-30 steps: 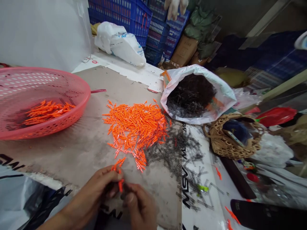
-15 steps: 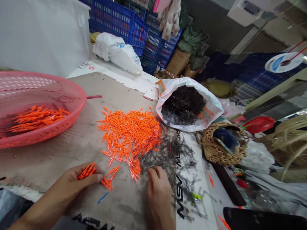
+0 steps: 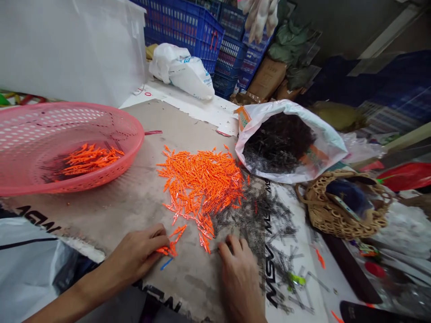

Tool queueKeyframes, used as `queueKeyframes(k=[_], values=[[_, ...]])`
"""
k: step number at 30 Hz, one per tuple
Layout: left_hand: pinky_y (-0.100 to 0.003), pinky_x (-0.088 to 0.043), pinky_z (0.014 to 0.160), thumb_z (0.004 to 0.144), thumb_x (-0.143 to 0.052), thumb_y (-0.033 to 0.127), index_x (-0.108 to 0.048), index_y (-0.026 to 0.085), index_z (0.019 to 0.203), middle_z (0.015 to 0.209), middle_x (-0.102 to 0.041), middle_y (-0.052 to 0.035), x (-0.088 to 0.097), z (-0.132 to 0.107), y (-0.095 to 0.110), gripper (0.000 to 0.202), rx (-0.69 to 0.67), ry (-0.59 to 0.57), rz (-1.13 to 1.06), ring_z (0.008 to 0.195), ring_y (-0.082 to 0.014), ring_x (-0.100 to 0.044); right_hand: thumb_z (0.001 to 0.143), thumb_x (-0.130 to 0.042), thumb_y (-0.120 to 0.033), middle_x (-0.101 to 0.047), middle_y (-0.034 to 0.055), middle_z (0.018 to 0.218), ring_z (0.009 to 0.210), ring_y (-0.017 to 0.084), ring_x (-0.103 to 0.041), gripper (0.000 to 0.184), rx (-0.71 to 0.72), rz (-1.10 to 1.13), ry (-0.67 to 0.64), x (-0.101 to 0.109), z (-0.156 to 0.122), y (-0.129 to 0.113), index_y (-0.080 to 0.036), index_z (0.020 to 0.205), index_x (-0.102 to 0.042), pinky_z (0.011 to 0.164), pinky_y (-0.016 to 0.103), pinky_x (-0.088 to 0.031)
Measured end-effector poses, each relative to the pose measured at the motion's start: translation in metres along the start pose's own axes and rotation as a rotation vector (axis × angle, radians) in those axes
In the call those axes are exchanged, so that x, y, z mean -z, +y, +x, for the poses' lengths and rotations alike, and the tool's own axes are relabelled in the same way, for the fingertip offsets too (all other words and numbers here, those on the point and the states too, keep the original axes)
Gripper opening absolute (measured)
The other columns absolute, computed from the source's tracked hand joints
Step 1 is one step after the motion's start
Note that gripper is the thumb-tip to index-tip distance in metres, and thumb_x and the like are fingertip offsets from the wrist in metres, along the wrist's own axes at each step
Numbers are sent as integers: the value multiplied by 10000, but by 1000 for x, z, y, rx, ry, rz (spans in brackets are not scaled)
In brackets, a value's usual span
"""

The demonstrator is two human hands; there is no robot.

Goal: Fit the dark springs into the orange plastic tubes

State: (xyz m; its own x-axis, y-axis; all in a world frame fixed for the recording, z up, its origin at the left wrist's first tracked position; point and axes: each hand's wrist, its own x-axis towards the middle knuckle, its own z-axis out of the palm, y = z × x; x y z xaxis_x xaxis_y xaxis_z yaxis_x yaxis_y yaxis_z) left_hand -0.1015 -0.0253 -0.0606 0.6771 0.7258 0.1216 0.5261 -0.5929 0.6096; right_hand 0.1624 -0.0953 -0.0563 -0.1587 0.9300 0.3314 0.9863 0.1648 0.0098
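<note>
Fingers curl, grip hidden: left hand (image 3: pixel 139 250) at orange pieces (image 3: pixel 175 247), right hand (image 3: pixel 239 274) beside dark springs (image 3: pixel 240 217), apparently heaped for easy reach.

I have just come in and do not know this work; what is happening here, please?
A person's left hand is at a small orange cluster beside a blue strip; whether it grips any pieces is hidden. The right hand is beside scattered dark pieces, and I cannot tell whether it holds anything. The main orange pile lies beyond both hands, the pink basket on the left holds more orange pieces, and the open white bag holds dark material.
</note>
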Motion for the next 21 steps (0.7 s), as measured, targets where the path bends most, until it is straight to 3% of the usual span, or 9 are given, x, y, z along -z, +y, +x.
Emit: queueKeyframes(k=[3, 6, 11, 15, 19, 21], values=[[-224, -389, 697, 953, -410, 192, -660, 252, 948, 945, -646, -27, 1, 1, 4, 257, 6, -63, -38, 785, -162, -631, 764, -454, 27, -645, 86, 1030, 867, 259, -505, 361, 34, 63, -21, 2, -8, -6, -206, 977, -627, 700, 370, -411], [-222, -392, 689, 960, -445, 258, -645, 238, 948, 897, -658, -23, -1, 0, 4, 201, 62, -70, -62, 783, -171, -628, 803, -477, 4, -654, 69, 955, 848, 252, -490, 282, 36, 140, -27, 2, -8, -7, -198, 930, -628, 721, 376, -414], [-216, -394, 658, 906, -510, 287, -687, 228, 853, 838, -658, -23, -1, 0, 3, 194, 107, 2, -153, 729, -167, -605, 883, -451, -37, -663, 52, 993, 898, 218, -497, 238, -61, 388, 156, 9, 1, 2, -205, 956, -602, 775, 346, -435], [-210, -376, 575, 811, -621, 349, -688, 204, 735, 643, -610, 20, 8, 10, 20, 176, 316, 35, -400, 614, -153, -537, 904, -490, -132, -628, 24, 795, 827, 192, -522, 149, -195, 556, 224, 14, 11, 6, -211, 860, -608, 719, 308, -452], [-206, -280, 464, 736, -656, 360, -642, 182, 678, 512, -482, 69, 11, 24, 37, 187, 532, 24, -728, 472, -108, -391, 882, -520, -128, -665, 39, 897, 886, 192, -556, 183, -222, 601, 235, 9, 20, 6, -208, 960, -666, 763, 323, -476], [-209, -258, 452, 719, -659, 342, -611, 185, 666, 492, -438, 83, 8, 27, 42, 173, 556, 32, -760, 452, -100, -349, 876, -519, -118, -681, 41, 912, 903, 194, -573, 208, -214, 605, 232, 7, 22, 7, -218, 938, -691, 781, 335, -484]])
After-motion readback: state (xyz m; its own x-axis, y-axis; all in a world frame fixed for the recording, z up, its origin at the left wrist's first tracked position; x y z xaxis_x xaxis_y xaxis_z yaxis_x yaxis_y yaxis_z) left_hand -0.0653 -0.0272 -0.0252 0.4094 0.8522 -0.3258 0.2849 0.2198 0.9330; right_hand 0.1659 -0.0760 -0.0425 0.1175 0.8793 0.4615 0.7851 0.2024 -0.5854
